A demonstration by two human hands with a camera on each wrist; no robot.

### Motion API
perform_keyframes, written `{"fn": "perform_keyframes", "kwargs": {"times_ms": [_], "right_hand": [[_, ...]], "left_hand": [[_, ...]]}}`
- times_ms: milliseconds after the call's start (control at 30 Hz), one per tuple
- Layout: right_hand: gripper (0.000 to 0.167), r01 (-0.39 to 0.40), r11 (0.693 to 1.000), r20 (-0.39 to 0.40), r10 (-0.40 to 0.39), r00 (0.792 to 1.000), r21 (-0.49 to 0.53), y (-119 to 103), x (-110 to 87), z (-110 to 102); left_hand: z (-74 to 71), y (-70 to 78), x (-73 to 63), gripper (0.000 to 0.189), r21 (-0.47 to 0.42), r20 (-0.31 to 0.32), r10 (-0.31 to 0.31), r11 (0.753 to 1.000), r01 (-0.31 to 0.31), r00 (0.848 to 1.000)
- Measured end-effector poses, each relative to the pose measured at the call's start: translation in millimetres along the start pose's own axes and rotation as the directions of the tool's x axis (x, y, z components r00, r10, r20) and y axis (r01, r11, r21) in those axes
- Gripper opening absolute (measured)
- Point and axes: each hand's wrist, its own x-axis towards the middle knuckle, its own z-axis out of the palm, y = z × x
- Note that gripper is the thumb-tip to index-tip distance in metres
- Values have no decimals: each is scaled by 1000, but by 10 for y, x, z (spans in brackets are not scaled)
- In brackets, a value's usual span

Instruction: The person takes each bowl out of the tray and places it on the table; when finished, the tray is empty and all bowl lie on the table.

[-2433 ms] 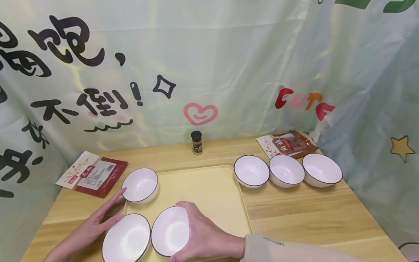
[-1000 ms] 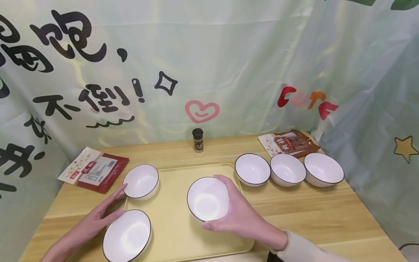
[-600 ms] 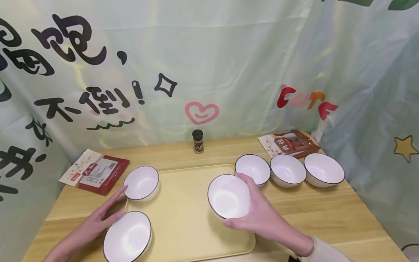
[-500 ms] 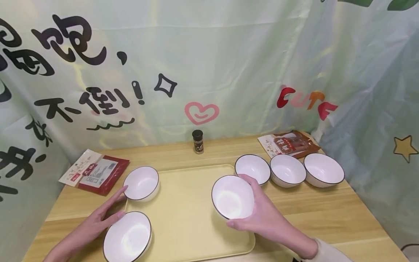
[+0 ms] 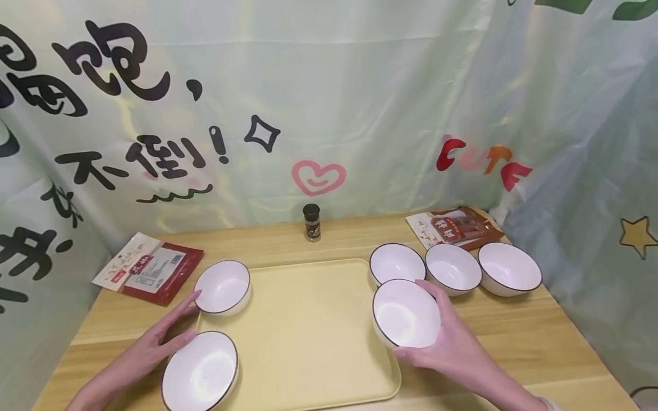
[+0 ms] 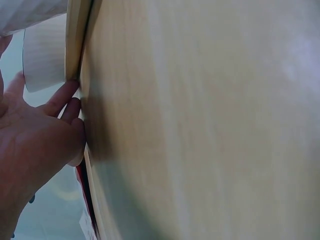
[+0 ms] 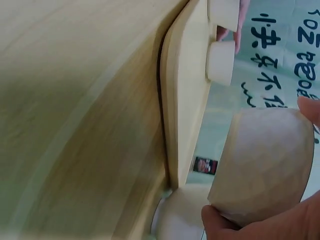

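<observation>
My right hand (image 5: pixel 452 345) grips a white bowl (image 5: pixel 406 314) with a dark rim, thumb and fingers on opposite sides. The held bowl is raised over the right edge of the yellow tray (image 5: pixel 303 337); the right wrist view shows its faceted outside (image 7: pixel 265 165). My left hand (image 5: pixel 151 351) stays by the tray's left edge with its fingers spread. Its fingertips reach a white bowl (image 5: pixel 222 287) at the tray's back left and another bowl (image 5: pixel 200 371) at the front left. The left wrist view shows that hand's palm side (image 6: pixel 37 135) near the tray edge.
Three white bowls, including the leftmost (image 5: pixel 393 264), stand in a row at the back right, a brown food packet (image 5: pixel 457 225) behind them. A red packet (image 5: pixel 154 271) lies at the back left. A black-capped seasoning bottle (image 5: pixel 312 224) stands behind the tray.
My right hand has carried the bowl from beside the front-left bowl rightward across the tray to its right edge. The left hand and the other bowls have hardly moved.
</observation>
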Motion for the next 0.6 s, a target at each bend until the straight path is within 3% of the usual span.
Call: {"fn": "perform_keyframes", "kwargs": {"times_ms": [267,600], "right_hand": [[131,26,997,-40,-29,999,-76,170,-84,-135],[128,16,998,-46,-18,999,-58,374,-118,-98]], "left_hand": [[5,-31,3,76,13,-11,45,999,-45,999],[2,-34,8,77,11,-11,52,999,-51,999]]}}
